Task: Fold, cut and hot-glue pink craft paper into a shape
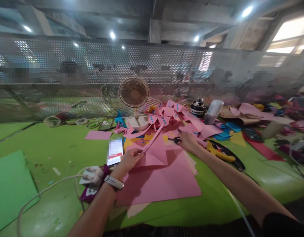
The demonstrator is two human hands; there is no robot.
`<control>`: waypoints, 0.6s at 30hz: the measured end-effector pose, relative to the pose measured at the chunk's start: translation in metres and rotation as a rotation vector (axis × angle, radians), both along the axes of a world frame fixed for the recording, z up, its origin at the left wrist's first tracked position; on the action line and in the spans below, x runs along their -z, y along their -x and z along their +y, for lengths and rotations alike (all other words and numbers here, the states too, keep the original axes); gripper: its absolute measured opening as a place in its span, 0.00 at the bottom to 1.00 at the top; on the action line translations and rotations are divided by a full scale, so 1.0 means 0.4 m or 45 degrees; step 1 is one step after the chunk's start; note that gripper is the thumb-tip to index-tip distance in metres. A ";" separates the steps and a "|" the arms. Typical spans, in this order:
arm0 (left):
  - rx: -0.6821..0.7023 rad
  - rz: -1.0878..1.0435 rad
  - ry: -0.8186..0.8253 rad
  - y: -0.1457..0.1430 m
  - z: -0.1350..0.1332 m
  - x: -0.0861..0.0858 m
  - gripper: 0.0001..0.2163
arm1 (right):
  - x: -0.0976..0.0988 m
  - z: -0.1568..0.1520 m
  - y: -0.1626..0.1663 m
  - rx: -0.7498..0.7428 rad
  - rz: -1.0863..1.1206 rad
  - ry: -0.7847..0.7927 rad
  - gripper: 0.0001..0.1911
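Nearest us, our left wrist with its watch (114, 182) over the green worktop (55, 144). A white charger (91, 176) and a phone (114, 151) lie just left of it. Our left hand (128, 160) has its fingers pinched on the folded pink paper (155, 153), lifted above the pink sheets (162, 184). Our right hand (188, 141) reaches the black scissors (176, 140); we cannot tell its grip.

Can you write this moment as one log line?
left hand: pinching folded pink paper | right hand: touching scissors | surface: green table
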State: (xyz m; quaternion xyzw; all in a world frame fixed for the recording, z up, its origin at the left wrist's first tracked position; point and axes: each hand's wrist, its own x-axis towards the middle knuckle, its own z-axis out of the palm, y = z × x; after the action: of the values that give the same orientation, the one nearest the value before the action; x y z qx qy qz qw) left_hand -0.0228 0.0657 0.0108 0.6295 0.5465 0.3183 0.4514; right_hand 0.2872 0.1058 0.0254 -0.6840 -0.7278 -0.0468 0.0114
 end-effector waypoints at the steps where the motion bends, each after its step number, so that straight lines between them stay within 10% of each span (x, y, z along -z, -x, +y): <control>1: 0.002 0.002 0.002 0.000 0.000 0.000 0.22 | 0.001 0.005 0.004 -0.017 0.004 0.045 0.13; 18: -0.010 -0.107 0.050 -0.005 -0.007 -0.004 0.22 | -0.043 -0.002 -0.058 0.037 0.593 0.333 0.06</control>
State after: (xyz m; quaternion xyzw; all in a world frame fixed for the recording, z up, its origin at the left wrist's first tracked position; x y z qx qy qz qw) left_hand -0.0208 0.0628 0.0123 0.6043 0.5357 0.3355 0.4851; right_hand 0.3103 0.1049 0.0425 -0.6825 -0.6954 0.2062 0.0894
